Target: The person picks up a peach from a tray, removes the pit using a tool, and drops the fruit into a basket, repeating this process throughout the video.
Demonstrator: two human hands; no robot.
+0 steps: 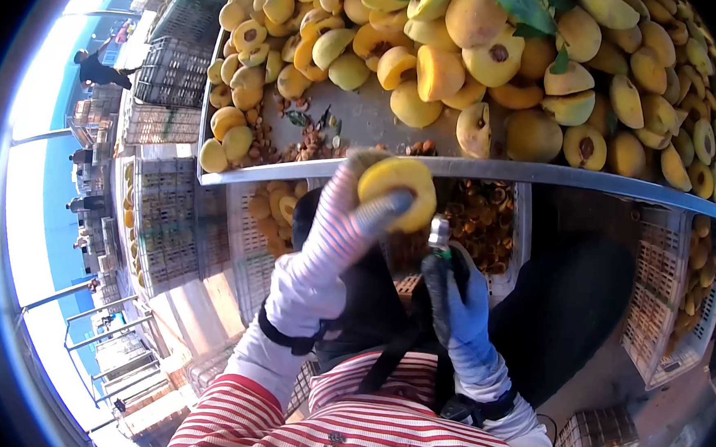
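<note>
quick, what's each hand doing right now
Left hand: closed around a yellow peach half.
Right hand: closed on a small metal pitting tool.

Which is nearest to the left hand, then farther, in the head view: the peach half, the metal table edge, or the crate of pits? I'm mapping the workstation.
1. Peach half: gripped in the left hand itself.
2. Metal table edge: just above the hand.
3. Crate of pits: to the right, beyond the right hand and its tool.
</note>
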